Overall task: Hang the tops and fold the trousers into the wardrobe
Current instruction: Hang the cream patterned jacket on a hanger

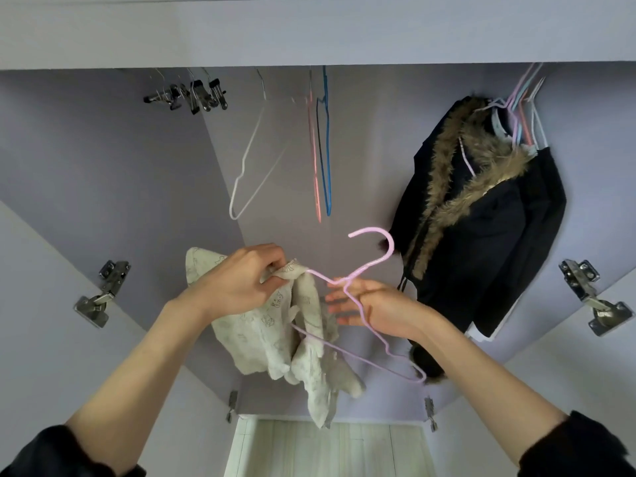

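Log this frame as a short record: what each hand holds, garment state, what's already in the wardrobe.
left hand: pinching the cream top at the pink hanger's left end
right hand: gripping the pink hanger below its hook
top state: draped on one hanger arm only, not yet hung
in wardrobe: dark fur-trimmed coat, white hanger, blue hanger, clip hangers

Two bare forearms reach up from the bottom corners, black sleeves (578, 449) pushed back near the elbows, cuffs bunched and rumpled. Left hand (241, 284) and right hand (371, 308) are ungloved, no rings or watch showing.
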`<action>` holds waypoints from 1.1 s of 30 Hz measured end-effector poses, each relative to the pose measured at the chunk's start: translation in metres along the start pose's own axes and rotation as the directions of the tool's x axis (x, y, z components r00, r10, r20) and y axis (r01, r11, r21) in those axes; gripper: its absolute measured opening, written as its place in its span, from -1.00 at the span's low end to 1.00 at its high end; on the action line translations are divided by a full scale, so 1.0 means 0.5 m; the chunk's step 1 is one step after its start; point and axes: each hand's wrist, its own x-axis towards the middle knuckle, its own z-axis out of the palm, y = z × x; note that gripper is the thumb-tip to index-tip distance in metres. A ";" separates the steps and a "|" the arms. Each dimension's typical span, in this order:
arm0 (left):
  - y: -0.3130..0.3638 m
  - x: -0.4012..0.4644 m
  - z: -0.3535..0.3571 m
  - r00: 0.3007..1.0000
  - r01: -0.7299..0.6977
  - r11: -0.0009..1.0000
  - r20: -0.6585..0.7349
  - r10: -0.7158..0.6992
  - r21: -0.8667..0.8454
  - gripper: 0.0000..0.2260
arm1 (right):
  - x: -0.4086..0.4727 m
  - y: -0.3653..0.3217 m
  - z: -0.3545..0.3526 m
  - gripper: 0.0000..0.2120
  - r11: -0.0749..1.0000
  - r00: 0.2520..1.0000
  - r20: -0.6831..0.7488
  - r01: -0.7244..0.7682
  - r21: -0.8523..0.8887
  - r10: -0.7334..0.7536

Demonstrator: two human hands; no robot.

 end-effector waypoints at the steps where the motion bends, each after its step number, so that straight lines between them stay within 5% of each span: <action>1: 0.003 0.000 0.000 1.000 0.004 1.000 0.015 -0.003 -0.011 -0.77 | 0.005 0.001 0.001 -0.69 0.988 1.000 0.019 -0.015 -0.154 0.019; 6: 0.009 -0.009 0.002 0.997 0.060 0.994 0.048 -0.056 -0.094 -0.79 | 0.056 0.004 0.037 -0.78 0.841 0.995 0.092 0.012 -0.540 0.044; 8: 0.005 -0.015 0.000 0.996 0.085 0.990 0.046 -0.081 -0.114 -0.78 | 0.088 0.013 0.057 -0.91 0.646 0.996 -0.023 0.037 -0.763 -0.084; 11: -0.002 -0.027 -0.002 0.992 0.116 0.986 0.055 -0.110 -0.120 -0.76 | 0.118 0.027 0.063 -0.85 0.401 0.965 -0.115 -0.012 -0.916 -0.234; 17: 0.003 -0.034 0.003 0.988 0.156 0.979 0.029 -0.154 -0.133 -0.73 | 0.125 0.032 0.041 -0.77 0.272 0.904 -0.200 -0.098 -0.957 -0.378; 20: 0.006 -0.034 -0.010 0.981 0.185 0.974 -0.026 -0.190 -0.131 -0.72 | 0.115 0.039 0.028 -0.78 0.487 0.807 -0.367 -0.114 -0.866 -0.463; 22: 0.004 -0.038 -0.023 0.975 0.210 0.971 -0.054 -0.217 -0.114 -0.72 | 0.107 0.037 0.009 -0.80 0.475 0.718 -0.439 -0.170 -0.863 -0.541; 23: 0.002 -0.040 -0.029 0.971 0.220 0.970 -0.070 -0.228 -0.107 -0.72 | 0.102 0.036 -0.001 -0.92 0.434 0.706 -0.419 -0.174 -0.884 -0.571; 27: -0.011 -0.048 -0.046 0.949 0.275 0.959 -0.141 -0.281 -0.062 -0.69 | 0.091 0.011 -0.052 -0.59 0.280 0.720 -0.387 -0.270 -0.921 -0.576; 33: -0.023 -0.040 -0.046 0.940 0.309 0.951 -0.158 -0.303 0.010 -0.80 | 0.062 -0.042 -0.116 -0.60 0.065 0.727 -0.407 -0.449 -0.891 -0.553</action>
